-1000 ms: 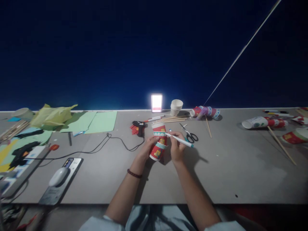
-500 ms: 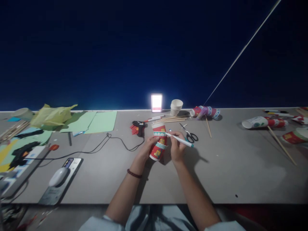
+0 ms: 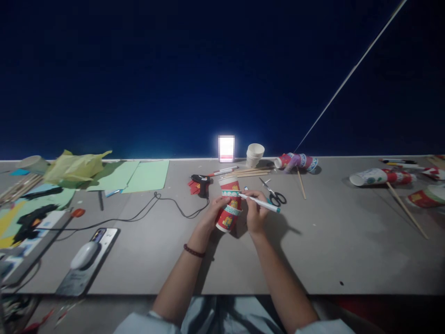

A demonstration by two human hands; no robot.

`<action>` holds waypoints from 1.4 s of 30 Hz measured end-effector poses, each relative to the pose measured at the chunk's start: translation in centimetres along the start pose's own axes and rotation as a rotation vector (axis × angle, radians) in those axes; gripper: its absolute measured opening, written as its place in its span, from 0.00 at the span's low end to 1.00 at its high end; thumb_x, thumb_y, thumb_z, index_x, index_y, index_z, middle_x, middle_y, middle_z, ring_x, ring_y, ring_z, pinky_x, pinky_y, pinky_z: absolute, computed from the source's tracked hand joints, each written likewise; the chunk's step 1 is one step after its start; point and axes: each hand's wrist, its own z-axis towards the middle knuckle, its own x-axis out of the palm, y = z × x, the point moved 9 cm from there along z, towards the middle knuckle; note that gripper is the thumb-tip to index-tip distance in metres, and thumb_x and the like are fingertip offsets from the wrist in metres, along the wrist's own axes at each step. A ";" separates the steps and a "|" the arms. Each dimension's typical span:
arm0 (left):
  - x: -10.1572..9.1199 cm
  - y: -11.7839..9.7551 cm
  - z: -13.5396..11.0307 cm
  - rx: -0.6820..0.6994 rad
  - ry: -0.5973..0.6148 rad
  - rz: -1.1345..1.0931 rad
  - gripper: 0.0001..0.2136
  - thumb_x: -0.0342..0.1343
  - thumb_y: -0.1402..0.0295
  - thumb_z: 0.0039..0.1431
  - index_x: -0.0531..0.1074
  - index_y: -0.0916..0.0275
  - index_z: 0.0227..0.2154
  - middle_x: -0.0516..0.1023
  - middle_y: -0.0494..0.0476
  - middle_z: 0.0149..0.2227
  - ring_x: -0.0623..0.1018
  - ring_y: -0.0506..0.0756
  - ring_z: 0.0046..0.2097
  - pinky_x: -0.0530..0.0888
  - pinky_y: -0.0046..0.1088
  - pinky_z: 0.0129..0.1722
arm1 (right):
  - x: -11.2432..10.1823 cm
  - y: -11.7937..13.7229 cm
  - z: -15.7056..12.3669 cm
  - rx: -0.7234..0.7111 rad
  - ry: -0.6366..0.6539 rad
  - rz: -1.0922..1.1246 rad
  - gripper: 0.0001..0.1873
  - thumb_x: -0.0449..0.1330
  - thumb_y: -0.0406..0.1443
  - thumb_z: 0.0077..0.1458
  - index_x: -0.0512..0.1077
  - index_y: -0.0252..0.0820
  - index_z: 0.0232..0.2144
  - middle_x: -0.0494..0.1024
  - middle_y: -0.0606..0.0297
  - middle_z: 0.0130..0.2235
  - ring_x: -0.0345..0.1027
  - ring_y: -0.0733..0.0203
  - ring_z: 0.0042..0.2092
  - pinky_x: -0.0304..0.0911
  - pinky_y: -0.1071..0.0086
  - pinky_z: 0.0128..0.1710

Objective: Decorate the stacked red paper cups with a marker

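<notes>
My left hand (image 3: 211,212) is closed around the left side of a decorated paper-cup tube (image 3: 228,221), red with yellow figures and teal-patterned bands, its top tilted slightly left. Between the fingers of my right hand (image 3: 256,215) is a white marker (image 3: 264,204) with a teal end. Its tip meets the right edge of the upper teal-and-white band, as far as I can see. Black-handled scissors (image 3: 277,197) lie just right of my right hand. Beyond my left hand rests a black glue gun (image 3: 200,182) on red paper scraps.
Wooden sticks (image 3: 248,172) and stacked white paper cups (image 3: 255,154) stand behind the tube. Other decorated cup tubes (image 3: 371,177) with sticks lie right. The glue gun's cord (image 3: 125,221) runs left towards a power strip (image 3: 38,246). A phone (image 3: 74,278) carries a white mouse-shaped object (image 3: 84,255).
Almost nothing differs. The marker tip has shifted very slightly left against the teal band, while my left hand and the cup tube stay in place.
</notes>
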 end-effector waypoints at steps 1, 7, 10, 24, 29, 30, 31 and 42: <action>0.0 0.0 0.0 -0.002 -0.003 -0.002 0.23 0.68 0.60 0.45 0.78 0.70 0.42 0.82 0.66 0.38 0.81 0.61 0.37 0.75 0.35 0.41 | 0.0 0.0 0.0 0.003 -0.004 0.004 0.04 0.56 0.36 0.52 0.70 0.45 0.30 0.77 0.65 0.34 0.75 0.56 0.42 0.69 0.60 0.47; -0.6 0.3 0.1 -0.010 -0.033 -0.008 0.22 0.69 0.61 0.43 0.79 0.70 0.39 0.82 0.65 0.36 0.81 0.60 0.34 0.76 0.34 0.38 | -0.2 0.0 0.0 0.013 -0.030 -0.028 0.05 0.57 0.38 0.52 0.71 0.45 0.30 0.76 0.65 0.32 0.74 0.56 0.41 0.69 0.62 0.45; -0.7 0.3 0.1 -0.010 -0.041 -0.011 0.22 0.69 0.61 0.43 0.79 0.70 0.40 0.82 0.65 0.37 0.81 0.60 0.35 0.75 0.34 0.39 | -0.2 -0.1 0.0 0.019 -0.024 -0.009 0.04 0.57 0.37 0.52 0.71 0.44 0.30 0.76 0.65 0.32 0.74 0.56 0.41 0.69 0.61 0.45; -0.2 0.1 0.1 -0.004 -0.018 -0.014 0.23 0.68 0.61 0.44 0.78 0.71 0.42 0.82 0.67 0.39 0.81 0.61 0.37 0.75 0.35 0.41 | 0.0 -0.1 0.0 -0.004 0.006 -0.007 0.03 0.55 0.35 0.51 0.70 0.46 0.29 0.77 0.66 0.33 0.75 0.56 0.42 0.69 0.60 0.48; -0.4 0.2 0.1 -0.004 -0.024 -0.003 0.22 0.69 0.61 0.43 0.79 0.70 0.40 0.82 0.65 0.36 0.81 0.60 0.34 0.75 0.34 0.39 | -0.1 0.1 0.0 0.020 -0.016 -0.019 0.03 0.56 0.37 0.52 0.70 0.46 0.30 0.77 0.66 0.32 0.75 0.56 0.41 0.70 0.62 0.44; -0.5 0.2 0.1 -0.003 -0.029 -0.002 0.21 0.69 0.61 0.43 0.79 0.70 0.39 0.83 0.65 0.35 0.81 0.59 0.34 0.75 0.34 0.38 | -0.1 0.1 0.0 0.021 -0.020 -0.027 0.04 0.56 0.37 0.52 0.71 0.45 0.30 0.77 0.66 0.32 0.75 0.56 0.41 0.70 0.62 0.43; -0.4 0.2 0.1 -0.004 -0.029 -0.003 0.21 0.69 0.61 0.43 0.79 0.70 0.38 0.82 0.65 0.35 0.81 0.59 0.33 0.75 0.34 0.38 | -0.2 0.2 0.1 0.020 -0.023 -0.035 0.04 0.56 0.38 0.52 0.71 0.45 0.30 0.77 0.65 0.32 0.75 0.56 0.40 0.70 0.63 0.43; -0.4 0.1 -0.1 -0.010 -0.035 -0.007 0.21 0.69 0.61 0.43 0.79 0.70 0.39 0.82 0.65 0.36 0.81 0.60 0.34 0.75 0.34 0.38 | 0.1 -0.3 0.0 0.007 0.014 0.029 0.03 0.56 0.35 0.52 0.70 0.46 0.29 0.77 0.67 0.33 0.75 0.57 0.41 0.68 0.60 0.49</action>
